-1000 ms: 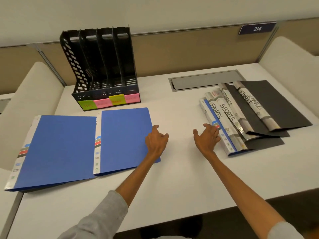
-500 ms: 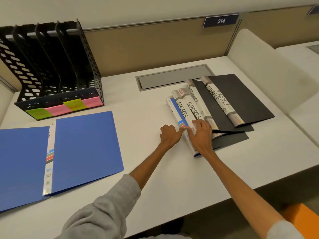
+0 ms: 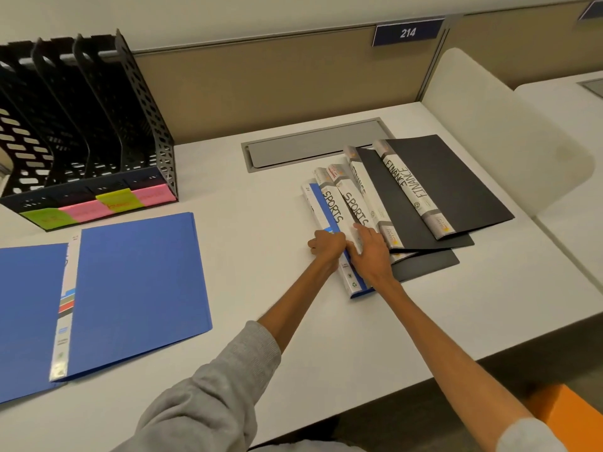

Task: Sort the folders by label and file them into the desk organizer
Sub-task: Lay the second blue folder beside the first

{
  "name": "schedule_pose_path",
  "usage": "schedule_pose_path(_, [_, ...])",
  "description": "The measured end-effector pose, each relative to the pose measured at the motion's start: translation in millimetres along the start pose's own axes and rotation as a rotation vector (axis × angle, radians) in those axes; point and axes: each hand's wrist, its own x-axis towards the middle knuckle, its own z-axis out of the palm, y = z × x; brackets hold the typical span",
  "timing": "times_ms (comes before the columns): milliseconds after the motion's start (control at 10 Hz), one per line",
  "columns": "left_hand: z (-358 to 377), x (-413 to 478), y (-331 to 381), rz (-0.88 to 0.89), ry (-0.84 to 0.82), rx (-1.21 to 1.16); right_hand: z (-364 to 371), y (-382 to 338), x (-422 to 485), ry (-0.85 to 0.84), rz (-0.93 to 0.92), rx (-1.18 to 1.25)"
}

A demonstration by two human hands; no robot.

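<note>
The head view shows a black perforated desk organizer standing upright at the back of the white table, its slots holding nothing that can be seen. Green, pink, yellow and pink sticky notes run along its front lip, and their handwriting is too blurred to read. Just in front of the desk organizer two blue folders lie flat side by side, each with a white spine strip bearing coloured bands. Well to the right of the desk organizer a fanned stack of folders lies flat, its white spines overlapping like tiles. Two spines read SPORTS in black hand lettering and two read FINANCE, and the FINANCE pair have black covers. The stack's edge nearest the desk organizer shows a strip of blue cover. Both hands meet at the near end of that edge. The left hand is curled against the blue-edged folder and appears to pinch its edge, though the fingertips are hidden. The right hand lies on top of the spines with straight fingers pressing a SPORTS spine, touching the left hand. On the partition behind, right of the desk organizer, a blue plate reads 214.
</note>
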Motion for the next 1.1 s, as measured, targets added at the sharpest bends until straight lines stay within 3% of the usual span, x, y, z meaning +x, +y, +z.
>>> schedule_pose_path(100, [-6, -2, 5, -0.01, -0.057, -0.256, -9, -1, 5, 0.0, 0.012, 0.035])
schedule_pose_path(400, [-23, -15, 22, 0.031, -0.115, -0.315, -35, 0, 17, 0.025, -0.059, 0.041])
schedule_pose_path(700, [-66, -45, 58, 0.352, 0.208, -0.26, -45, -20, 29, 0.002, -0.039, -0.04])
schedule_pose_path(800, [-82, -61, 66, 0.408, 0.304, -0.263, -38, -40, 25, -0.041, -0.039, 0.023])
schedule_pose_path(1100, [-124, -112, 92, 0.647, 0.431, -0.266, -32, -118, 25, -0.303, 0.221, 0.672])
